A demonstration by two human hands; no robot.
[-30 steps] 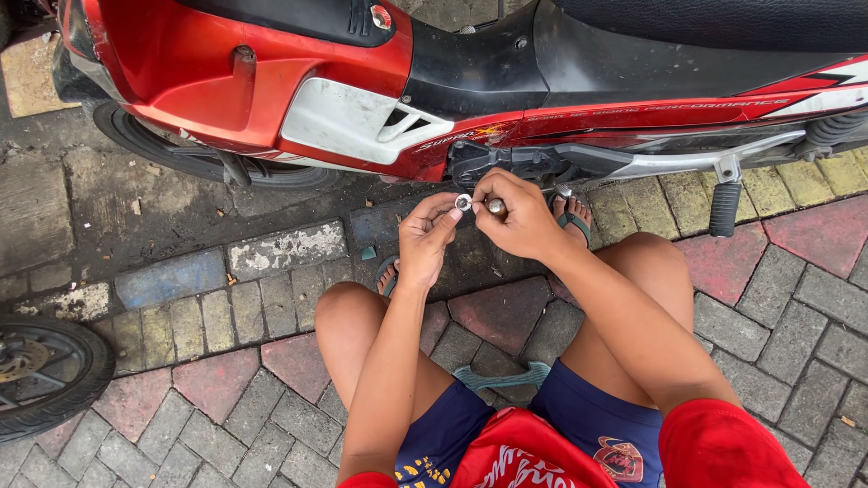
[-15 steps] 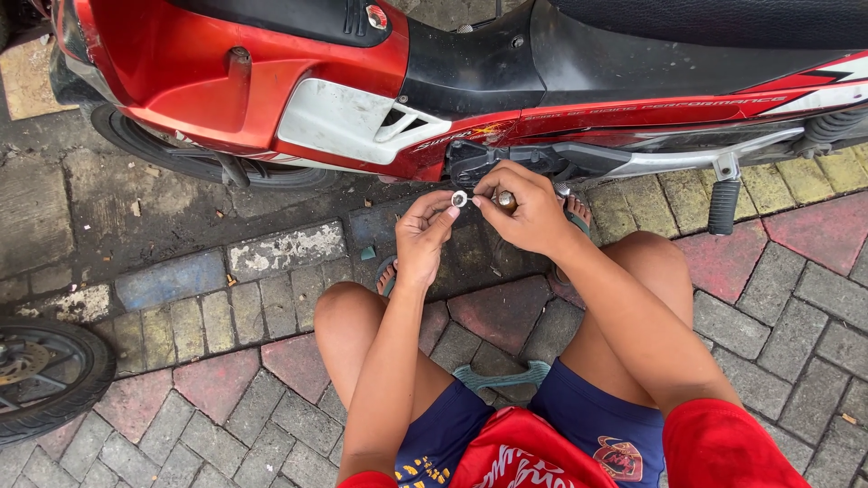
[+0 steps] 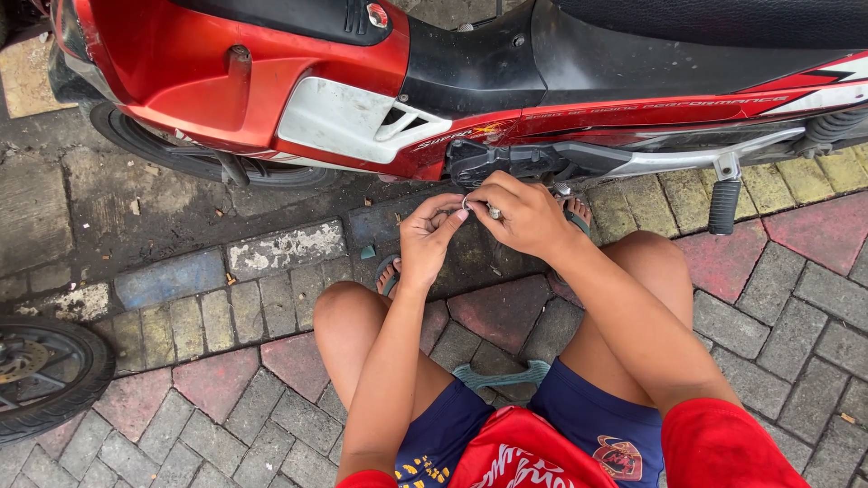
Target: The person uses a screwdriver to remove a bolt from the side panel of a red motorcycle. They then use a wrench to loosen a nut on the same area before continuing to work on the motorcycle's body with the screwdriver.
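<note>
Both hands have edged toward 12 o'clock; left hand (image 3: 427,237) and right hand (image 3: 524,217) pinch a small metal ring (image 3: 467,204) beside the red motorbike (image 3: 271,90).

I squat on the paving (image 3: 796,298), the motorcycle (image 3: 452,99) lying across in front of me. My left hand (image 3: 429,237) and right hand (image 3: 524,217) meet just below its footrest bracket (image 3: 515,163). Another wheel (image 3: 41,375) sits far left.
</note>
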